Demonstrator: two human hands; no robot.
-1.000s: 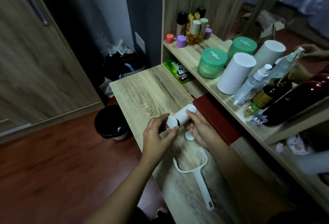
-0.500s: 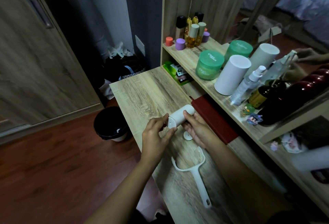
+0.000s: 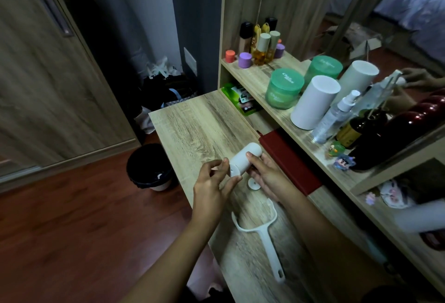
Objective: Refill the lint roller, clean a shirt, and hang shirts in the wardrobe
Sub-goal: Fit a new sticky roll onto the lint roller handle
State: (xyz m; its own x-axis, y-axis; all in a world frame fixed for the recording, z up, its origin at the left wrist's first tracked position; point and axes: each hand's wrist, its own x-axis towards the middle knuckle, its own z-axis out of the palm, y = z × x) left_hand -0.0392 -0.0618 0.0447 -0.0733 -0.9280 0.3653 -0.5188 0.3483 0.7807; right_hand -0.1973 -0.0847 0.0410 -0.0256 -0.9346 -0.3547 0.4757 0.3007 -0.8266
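Note:
A white lint roll point(image 3: 248, 157) is held just above the wooden table point(image 3: 197, 124). My right hand point(image 3: 267, 175) grips its far side with thumb on top. My left hand point(image 3: 212, 184) pinches the white end cap point(image 3: 234, 172) at the roll's near end. A second white cap point(image 3: 254, 184) lies on the table under my right hand. The empty white roller handle point(image 3: 262, 237) lies on the table nearer to me, its fork towards the roll. No shirt is in view.
A dark red box point(image 3: 289, 160) lies against the shelf to the right. The shelf point(image 3: 265, 91) carries green jars, white cylinders, bottles and small figures. A black bin point(image 3: 149, 168) stands on the floor left of the table. Wardrobe doors point(image 3: 43, 74) fill the left.
My left hand has brought the end cap onto the near end of the roll. The roll has tilted slightly. The handle and the loose cap have stayed in place.

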